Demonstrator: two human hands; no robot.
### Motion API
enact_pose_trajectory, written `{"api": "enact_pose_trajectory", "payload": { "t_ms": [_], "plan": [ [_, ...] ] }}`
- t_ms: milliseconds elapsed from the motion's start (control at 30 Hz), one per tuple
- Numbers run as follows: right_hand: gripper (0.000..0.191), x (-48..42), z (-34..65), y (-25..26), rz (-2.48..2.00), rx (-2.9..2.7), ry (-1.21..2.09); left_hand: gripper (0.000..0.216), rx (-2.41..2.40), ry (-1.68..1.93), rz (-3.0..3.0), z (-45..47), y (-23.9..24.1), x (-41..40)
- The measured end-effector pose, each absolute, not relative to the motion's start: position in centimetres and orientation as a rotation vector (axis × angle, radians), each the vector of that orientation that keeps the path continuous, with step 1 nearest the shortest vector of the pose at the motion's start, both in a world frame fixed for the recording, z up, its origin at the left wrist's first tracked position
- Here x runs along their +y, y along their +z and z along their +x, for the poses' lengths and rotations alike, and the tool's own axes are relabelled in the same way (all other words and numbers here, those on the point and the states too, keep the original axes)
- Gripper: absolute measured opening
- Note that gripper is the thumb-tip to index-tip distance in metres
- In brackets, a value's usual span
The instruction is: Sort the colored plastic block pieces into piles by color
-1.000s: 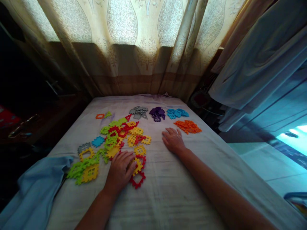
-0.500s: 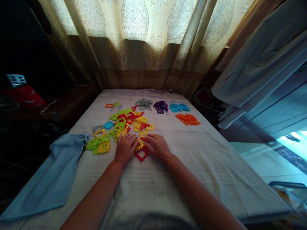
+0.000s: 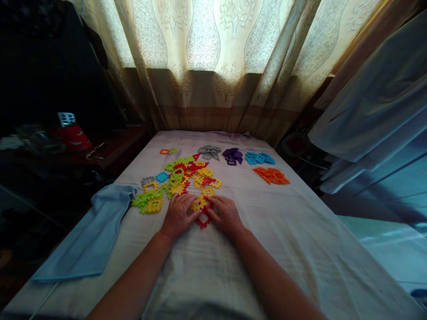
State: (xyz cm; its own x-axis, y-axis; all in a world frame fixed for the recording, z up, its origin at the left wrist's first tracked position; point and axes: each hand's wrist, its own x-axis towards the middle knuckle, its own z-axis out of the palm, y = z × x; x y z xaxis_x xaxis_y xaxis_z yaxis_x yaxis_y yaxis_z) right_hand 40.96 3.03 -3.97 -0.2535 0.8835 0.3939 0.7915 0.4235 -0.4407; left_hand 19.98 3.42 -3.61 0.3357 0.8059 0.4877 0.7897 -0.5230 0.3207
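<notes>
Red piece (image 3: pixel 203 221) between two hands; left hand (image 3: pixel 178 214), right hand (image 3: pixel 226 215) fingers spread flat.

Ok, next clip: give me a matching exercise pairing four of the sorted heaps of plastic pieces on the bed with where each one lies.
Things:
1. grey heap
2. purple heap
3. light blue heap
4. orange heap

Places:
A. nearest the bed's right edge, closer to the person than the far row
B. middle of the far row
C. left end of the far row, next to the mixed pile
D. right end of the far row

Pairs: 1-C, 2-B, 3-D, 4-A
</notes>
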Motion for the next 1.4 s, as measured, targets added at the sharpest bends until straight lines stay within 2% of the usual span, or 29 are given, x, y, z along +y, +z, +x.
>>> {"api": "enact_pose_trajectory", "payload": {
  "t_ms": [200, 467, 800, 1100, 1400],
  "plan": [
    [0.036, 3.7, 42.9, -3.9, -1.471, -2.001, 0.165, 0.041, 1.803, 1.155, 2.438, 18.0, -3.6, 4.5],
    [0.036, 4.9, 46.8, -3.6, -1.686, -1.806, 0.09, 0.039, 2.074, 1.117, 2.29, 14.8, -4.4, 4.9],
    [0.037, 4.6, 46.6, -3.3, -1.728, -1.769, 0.12, 0.039, 2.121, 1.005, 2.232, 15.2, -4.4, 4.7],
    [0.039, 4.0, 41.9, -3.9, -1.495, -2.058, 0.094, 0.049, 1.859, 1.116, 2.376, 16.9, -3.6, 4.1],
    [0.04, 2.9, 41.0, -2.7, -1.334, -2.067, 0.196, 0.06, 1.503, 1.013, 2.566, 20.0, -3.4, 2.8]
  ]
}}
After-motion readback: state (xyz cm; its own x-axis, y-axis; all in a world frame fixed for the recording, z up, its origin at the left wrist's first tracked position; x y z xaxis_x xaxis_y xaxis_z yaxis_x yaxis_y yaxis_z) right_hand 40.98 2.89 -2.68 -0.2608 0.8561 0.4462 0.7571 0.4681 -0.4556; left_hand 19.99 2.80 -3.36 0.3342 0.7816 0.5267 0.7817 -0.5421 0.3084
